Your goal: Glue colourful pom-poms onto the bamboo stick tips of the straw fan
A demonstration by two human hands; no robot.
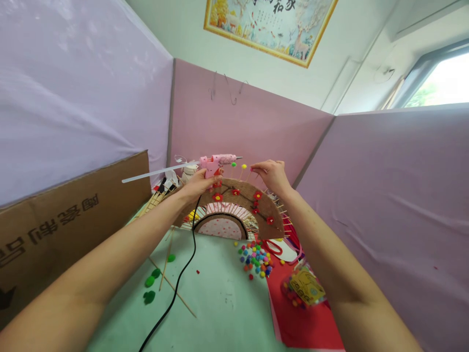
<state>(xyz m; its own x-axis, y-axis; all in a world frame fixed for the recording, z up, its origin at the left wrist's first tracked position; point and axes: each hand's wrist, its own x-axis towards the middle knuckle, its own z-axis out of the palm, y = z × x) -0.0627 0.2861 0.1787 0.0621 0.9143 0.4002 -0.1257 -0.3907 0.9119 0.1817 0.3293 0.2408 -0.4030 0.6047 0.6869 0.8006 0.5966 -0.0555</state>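
My left hand (200,187) is wrapped round the handle of a pink hot glue gun (219,160), its nozzle pointing right. A long glue stick (157,173) sticks out of the gun's back. To the right, my right hand (271,175) pinches a small pink pom-pom (252,169) at the tip of a thin stick. Both hands are above an upright, fan-shaped craft piece (271,203) with a brown band, red flowers and thin sticks. Along its top edge, a green pom-pom (233,165) and a yellow pom-pom (244,166) sit on stick tips.
Loose coloured pom-poms (256,259) lie on the green tabletop (220,303). A bag of pom-poms (305,286) rests on red sheets (293,327), near red-handled scissors (273,247). The gun's black cord (179,278) crosses the table. Green pom-poms (150,281) and thin sticks (183,299) lie left, beside a cardboard box (73,215).
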